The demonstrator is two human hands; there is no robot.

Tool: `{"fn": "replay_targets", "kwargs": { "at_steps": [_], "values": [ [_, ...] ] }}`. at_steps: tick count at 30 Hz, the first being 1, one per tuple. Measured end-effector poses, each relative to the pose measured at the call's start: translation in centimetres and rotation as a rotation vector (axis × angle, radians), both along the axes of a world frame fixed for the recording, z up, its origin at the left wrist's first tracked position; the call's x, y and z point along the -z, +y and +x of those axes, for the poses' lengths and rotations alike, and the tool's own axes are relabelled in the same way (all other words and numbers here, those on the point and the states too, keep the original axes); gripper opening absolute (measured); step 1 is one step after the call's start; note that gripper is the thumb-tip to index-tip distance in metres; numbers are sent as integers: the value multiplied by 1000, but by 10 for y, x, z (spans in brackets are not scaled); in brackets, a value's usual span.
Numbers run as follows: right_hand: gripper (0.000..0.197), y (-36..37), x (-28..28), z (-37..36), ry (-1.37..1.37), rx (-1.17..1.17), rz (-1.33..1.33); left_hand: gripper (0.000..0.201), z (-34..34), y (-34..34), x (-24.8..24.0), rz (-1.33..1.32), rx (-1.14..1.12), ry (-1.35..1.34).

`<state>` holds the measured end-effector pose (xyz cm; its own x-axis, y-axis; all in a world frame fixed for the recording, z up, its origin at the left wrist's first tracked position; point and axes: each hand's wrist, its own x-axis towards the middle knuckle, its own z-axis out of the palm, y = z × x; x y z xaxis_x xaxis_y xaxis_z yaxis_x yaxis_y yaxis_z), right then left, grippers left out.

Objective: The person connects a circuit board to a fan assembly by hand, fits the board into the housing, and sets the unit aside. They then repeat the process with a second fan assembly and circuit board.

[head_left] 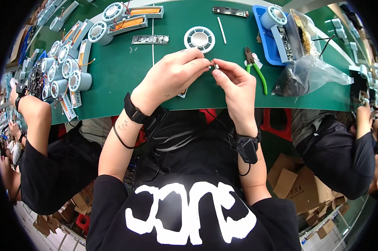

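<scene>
My right hand (239, 83) pinches a tiny white connector (216, 66), the round fan head (199, 39) at its eleven o'clock; my left hand (176, 72) pinches just beside it, on what I can't tell. Being so small, the connector could slip if I press unevenly.

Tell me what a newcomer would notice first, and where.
Probably the left hand and right hand, close together over the green table, fingertips at a tiny part. Just beyond them lies a round pale piece. The eye might then go to the crowded pale-blue fan units on the left and green-handled cutters on the right.
</scene>
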<state>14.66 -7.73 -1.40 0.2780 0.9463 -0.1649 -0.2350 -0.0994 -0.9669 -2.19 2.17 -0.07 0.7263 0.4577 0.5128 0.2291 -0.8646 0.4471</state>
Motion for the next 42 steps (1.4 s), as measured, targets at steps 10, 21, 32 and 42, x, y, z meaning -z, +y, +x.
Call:
{"fn": "replay_targets", "kwargs": {
  "at_steps": [10,21,32,42],
  "values": [
    [28,-1,1,0,12,-9,11,15,5,-1,-3,-26,-33,7],
    [27,-3,0,-11,-179,57,15,10,13,-10,-7,24,-99,122],
    [26,-1,-1,2,-256,-23,91,15,7,1,-5,78,-30,67],
    [29,4,-7,14,-281,-116,29,17,6,9,-8,110,34,140]
  ]
}}
